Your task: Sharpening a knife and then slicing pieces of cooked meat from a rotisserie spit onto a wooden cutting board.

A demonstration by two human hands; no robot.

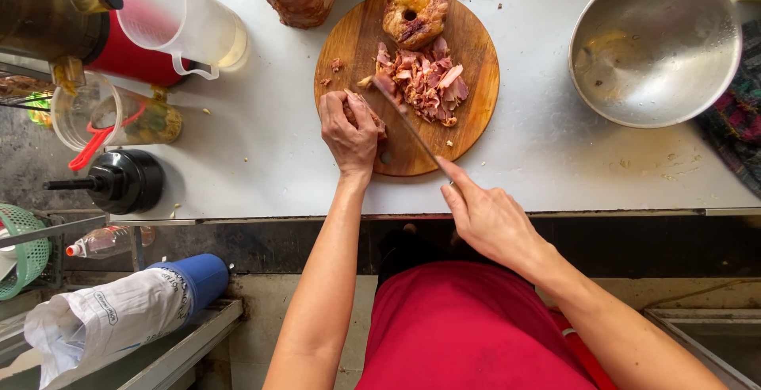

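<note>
Slicing of meat judged under way on table [261,152]: board [476,49] w/ chopped pile [428,81]; left hand [349,132] clamped on meat [372,119] at board's near-left; right hand [487,216] closed on knife [408,124]. Next cut needs fingers kept clear.

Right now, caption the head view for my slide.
Left hand steadies pink cooked meat on round wooden board; right hand slices with knife.

Pink meat chunk [366,112] on round board [476,97]; knife [408,124] angled.
</note>
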